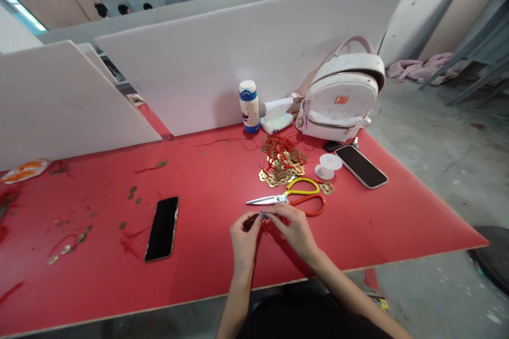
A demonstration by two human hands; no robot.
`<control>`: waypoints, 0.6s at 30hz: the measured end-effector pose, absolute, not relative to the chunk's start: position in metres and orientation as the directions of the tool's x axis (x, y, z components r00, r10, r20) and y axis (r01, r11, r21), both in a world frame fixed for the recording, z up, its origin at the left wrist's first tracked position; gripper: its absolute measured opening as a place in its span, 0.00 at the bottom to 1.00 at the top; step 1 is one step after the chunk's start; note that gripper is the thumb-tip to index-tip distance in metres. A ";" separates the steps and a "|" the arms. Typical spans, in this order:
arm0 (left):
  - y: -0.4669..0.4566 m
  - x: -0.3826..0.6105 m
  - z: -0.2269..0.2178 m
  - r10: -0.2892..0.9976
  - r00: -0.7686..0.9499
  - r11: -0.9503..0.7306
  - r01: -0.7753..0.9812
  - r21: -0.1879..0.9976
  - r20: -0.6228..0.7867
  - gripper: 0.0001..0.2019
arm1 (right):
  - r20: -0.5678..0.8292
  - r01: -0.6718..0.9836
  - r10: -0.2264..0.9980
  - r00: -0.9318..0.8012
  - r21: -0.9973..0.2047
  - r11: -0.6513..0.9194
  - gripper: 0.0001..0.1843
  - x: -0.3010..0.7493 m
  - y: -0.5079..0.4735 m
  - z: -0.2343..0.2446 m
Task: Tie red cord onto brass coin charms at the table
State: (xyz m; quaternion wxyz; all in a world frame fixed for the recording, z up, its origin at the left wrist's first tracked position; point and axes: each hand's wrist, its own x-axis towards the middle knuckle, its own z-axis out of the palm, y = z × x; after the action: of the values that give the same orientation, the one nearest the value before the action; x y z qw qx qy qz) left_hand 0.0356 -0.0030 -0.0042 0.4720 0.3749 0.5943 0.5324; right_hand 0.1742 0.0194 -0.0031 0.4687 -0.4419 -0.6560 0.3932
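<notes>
Both my hands meet low over the red table [207, 270], near its front edge. My left hand [243, 237] pinches a small dark coin threaded on red cord [251, 221]. My right hand [293, 229] pinches the same red cord from the right, fingertips touching the left hand's. Just beyond my fingers lie scissors [287, 198] with one yellow and one orange handle, blades pointing left. Behind them sits a pile of brass coins tied with red cord [283, 164].
A black phone [162, 228] lies left of my hands, another phone [361, 166] at right beside an empty white spool [327, 165]. A white-blue bottle [249, 106], tissue pack [277, 116] and white backpack [342, 95] stand against the white partition [222, 63]. Loose coins [134, 194] and cord scraps scatter left.
</notes>
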 end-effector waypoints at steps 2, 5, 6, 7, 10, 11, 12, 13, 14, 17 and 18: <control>-0.004 0.035 -0.003 0.955 -0.239 0.164 -0.072 0.984 -0.177 0.09 | 0.277 0.221 0.947 -0.160 -0.926 0.308 0.09 0.175 0.019 -0.004; -0.005 0.036 0.000 0.963 -0.195 0.174 -0.074 0.982 -0.186 0.10 | 0.270 0.259 0.952 -0.145 -0.918 0.300 0.09 0.175 0.018 -0.004; -0.006 0.036 0.001 0.964 -0.190 0.177 -0.070 0.982 -0.187 0.10 | 0.263 0.269 0.954 -0.142 -0.917 0.293 0.10 0.176 0.019 -0.004; -0.006 0.036 0.001 0.965 -0.184 0.178 -0.065 0.982 -0.187 0.10 | 0.254 0.271 0.957 -0.139 -0.920 0.284 0.10 0.177 0.019 -0.003; -0.006 0.034 0.001 0.965 -0.182 0.180 -0.053 0.982 -0.187 0.10 | 0.209 0.195 0.970 -0.121 -0.953 0.230 0.12 0.182 0.020 0.003; -0.006 0.033 0.001 0.966 -0.182 0.180 -0.043 0.983 -0.185 0.10 | 0.186 0.143 0.976 -0.116 -0.969 0.202 0.13 0.185 0.020 0.007; -0.006 0.031 0.000 0.966 -0.185 0.179 -0.027 0.983 -0.181 0.10 | 0.164 0.085 0.980 -0.111 -0.981 0.174 0.14 0.189 0.019 0.011; -0.005 0.029 -0.001 0.966 -0.193 0.176 -0.003 0.984 -0.174 0.10 | 0.141 0.029 0.984 -0.110 -0.989 0.145 0.14 0.193 0.019 0.017; -0.005 0.027 -0.001 0.965 -0.205 0.172 0.025 0.985 -0.163 0.10 | 0.120 -0.013 0.987 -0.108 -0.993 0.120 0.15 0.198 0.018 0.023; -0.004 0.023 -0.001 0.960 -0.250 0.156 0.088 0.984 -0.130 0.09 | 0.129 -0.071 0.990 -0.062 -0.990 0.125 0.12 0.215 0.013 0.046; -0.004 0.022 -0.001 0.958 -0.258 0.155 0.093 0.983 -0.127 0.09 | 0.156 -0.074 0.987 -0.040 -0.986 0.153 0.11 0.221 0.011 0.054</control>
State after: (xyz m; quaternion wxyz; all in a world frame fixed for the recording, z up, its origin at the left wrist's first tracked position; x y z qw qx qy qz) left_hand 0.0220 -0.0040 -0.0008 0.4382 0.4231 0.6210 0.4932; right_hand 0.2208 0.0105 0.0537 0.5430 -0.4304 -0.5305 0.4884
